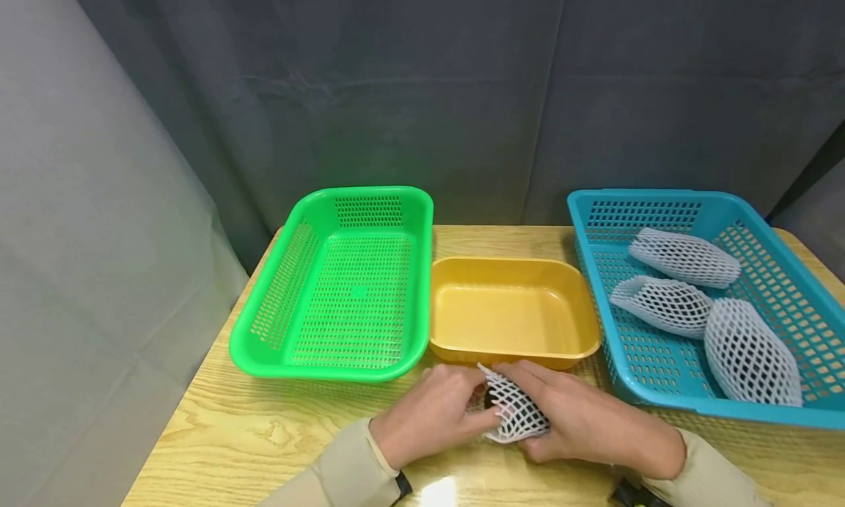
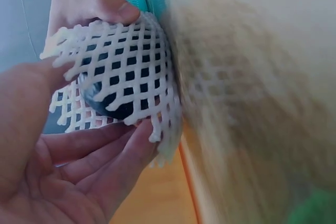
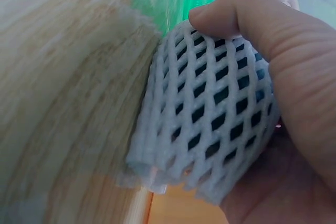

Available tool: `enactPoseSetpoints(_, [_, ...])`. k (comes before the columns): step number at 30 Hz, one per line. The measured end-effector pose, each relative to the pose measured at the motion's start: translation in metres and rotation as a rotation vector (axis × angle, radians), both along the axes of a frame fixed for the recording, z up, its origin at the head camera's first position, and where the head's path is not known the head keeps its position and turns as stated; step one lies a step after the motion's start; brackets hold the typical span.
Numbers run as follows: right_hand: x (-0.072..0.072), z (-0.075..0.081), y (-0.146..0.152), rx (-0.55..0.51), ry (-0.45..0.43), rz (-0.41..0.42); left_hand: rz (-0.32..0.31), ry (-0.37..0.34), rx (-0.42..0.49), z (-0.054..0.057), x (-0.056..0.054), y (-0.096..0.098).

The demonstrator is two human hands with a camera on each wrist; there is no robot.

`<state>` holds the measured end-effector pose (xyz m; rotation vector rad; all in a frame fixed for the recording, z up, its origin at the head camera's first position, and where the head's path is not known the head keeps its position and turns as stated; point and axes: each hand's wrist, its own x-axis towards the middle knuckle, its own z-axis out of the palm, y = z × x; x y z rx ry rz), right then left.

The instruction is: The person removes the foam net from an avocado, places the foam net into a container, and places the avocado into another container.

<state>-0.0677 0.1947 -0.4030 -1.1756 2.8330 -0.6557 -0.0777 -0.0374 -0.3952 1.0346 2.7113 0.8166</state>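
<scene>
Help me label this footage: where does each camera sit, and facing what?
Head: on the head, looking forward and down at the net; left hand, right hand and sleeves show.
Left wrist: on that wrist, facing the net; both hands show.
Right wrist: on that wrist, facing the net; right hand large, left hand partly.
Both wrist views share net and table.

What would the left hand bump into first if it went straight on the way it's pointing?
The white foam net around a dark object; the left hand is touching that net now. Beyond it, the right hand seems next in line, though depth is hard to judge.
</scene>
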Motion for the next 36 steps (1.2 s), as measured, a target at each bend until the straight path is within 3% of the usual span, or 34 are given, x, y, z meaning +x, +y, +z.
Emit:
enactPoseSetpoints(9, [0.0005, -0.0006, -0.0030, 0.012, -0.018, -0.023, -0.065, -0.030, -0.021, -0.0042, -0.0015, 0.0009])
enactPoseSetpoints(20, [0.0001, -0.0034, -0.0037, -0.012, -0.004, -0.007, -0.083, -0.026, -0.010, -0.0075, -0.0017, 0.0005])
enactPoseSetpoints(28, [0.0025, -0.0044, -0.0052, -0.007, 0.006, -0.032, -0.088, -0.077, 0.014, -0.0088, -0.0015, 0.0016])
enactPoseSetpoints(36, [0.0039, -0.0044, -0.0065, -0.016, 0.023, -0.027, -0.081, -0.084, 0.014, -0.0087, -0.0012, 0.0024])
